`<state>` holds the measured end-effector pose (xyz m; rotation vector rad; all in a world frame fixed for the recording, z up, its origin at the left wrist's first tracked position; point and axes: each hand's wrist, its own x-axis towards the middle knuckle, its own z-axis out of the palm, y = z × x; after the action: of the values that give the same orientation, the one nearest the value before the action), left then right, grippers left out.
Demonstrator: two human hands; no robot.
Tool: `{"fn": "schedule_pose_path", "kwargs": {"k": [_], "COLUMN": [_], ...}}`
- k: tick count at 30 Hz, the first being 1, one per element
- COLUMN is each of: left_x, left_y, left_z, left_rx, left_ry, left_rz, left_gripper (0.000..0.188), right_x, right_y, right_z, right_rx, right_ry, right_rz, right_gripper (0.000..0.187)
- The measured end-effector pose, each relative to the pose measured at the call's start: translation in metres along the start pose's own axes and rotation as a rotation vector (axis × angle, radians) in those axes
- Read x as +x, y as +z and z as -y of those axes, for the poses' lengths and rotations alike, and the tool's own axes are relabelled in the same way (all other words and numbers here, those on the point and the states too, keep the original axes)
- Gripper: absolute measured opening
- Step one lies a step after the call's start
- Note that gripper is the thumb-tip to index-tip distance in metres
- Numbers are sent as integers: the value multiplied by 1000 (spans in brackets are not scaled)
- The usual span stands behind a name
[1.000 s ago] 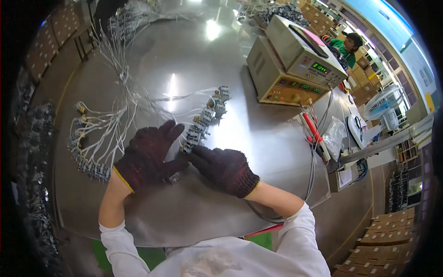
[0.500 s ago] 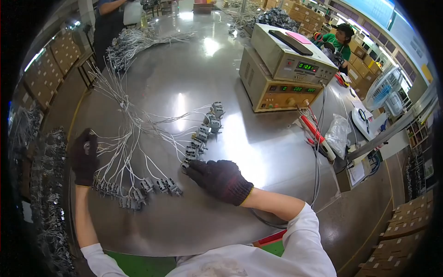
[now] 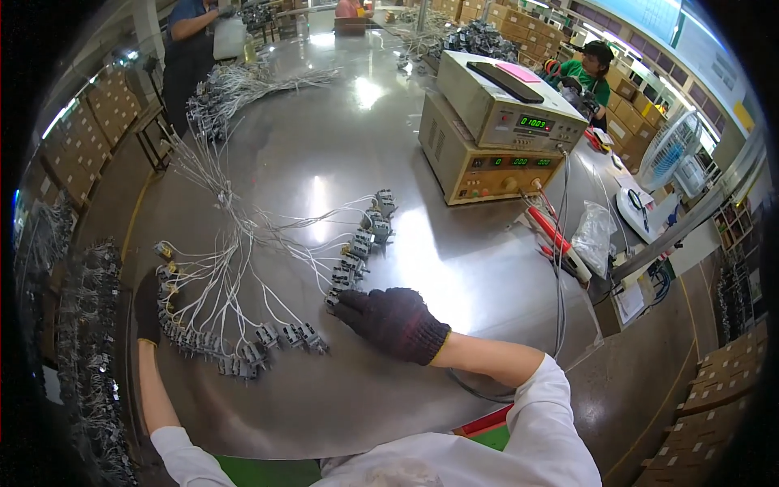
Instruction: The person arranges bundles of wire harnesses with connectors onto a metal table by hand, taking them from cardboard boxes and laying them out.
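Note:
A bundle of white wires [image 3: 235, 219] lies on the metal table, fanning out to small grey wired components [image 3: 213, 344] in a curved row. More such components [image 3: 357, 247] form a slanting row to its right. My left hand [image 3: 149, 312], in a dark glove, lies along the outer left side of the curved row, fingers stretched out and dim against the table edge. My right hand [image 3: 393, 322], gloved too, rests at the near end of the right row. Its fingers stretch left and touch the last component; the fingertips are partly hidden.
Two stacked meters [image 3: 503, 130] with green displays stand at the right back. Red-handled probes [image 3: 552, 231] and a clear plastic bag [image 3: 594, 237] lie beside them. Another wire bundle [image 3: 235, 89] is at the far left. Co-workers, one in a green shirt [image 3: 592, 81], are beyond.
My left hand has moved down and outward, uncovering components at the left end of the curved row. My right hand has hardly moved. The view has shifted slightly.

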<state>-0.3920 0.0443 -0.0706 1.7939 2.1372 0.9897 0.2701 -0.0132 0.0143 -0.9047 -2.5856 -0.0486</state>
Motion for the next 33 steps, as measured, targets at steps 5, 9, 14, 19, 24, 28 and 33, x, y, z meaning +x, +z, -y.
{"fn": "schedule_pose_path", "kwargs": {"k": [5, 9, 14, 19, 24, 28, 33], "left_x": [-19, -50, -81, -110, -136, -144, -140], "left_y": [39, 41, 33, 3, -23, -28, -1], "left_z": [-23, -56, -88, -145, -188, -241, -291], "left_rx": [-309, -25, 74, 125, 244, 69, 202], "left_ry": [-35, 102, 83, 80, 102, 83, 297], "left_rz": [57, 10, 19, 219, 386, 580, 562], "left_gripper": [42, 41, 39, 37, 38, 22, 20], "right_x": [-2, 1, 6, 7, 4, 7, 1], "right_y": [-6, -16, -17, -33, -36, -53, -66], "right_z": [-7, -15, -28, -45, -67, -82, -97], "right_rx": [-69, -30, 60, 44, 68, 275, 230], "right_ry": [29, 17, 3, 10, -94, -24, 156], "right_rz": [-59, 18, -74, 33, 23, 5, 43], "right_gripper": [35, 37, 29, 25, 23, 26, 28]}}
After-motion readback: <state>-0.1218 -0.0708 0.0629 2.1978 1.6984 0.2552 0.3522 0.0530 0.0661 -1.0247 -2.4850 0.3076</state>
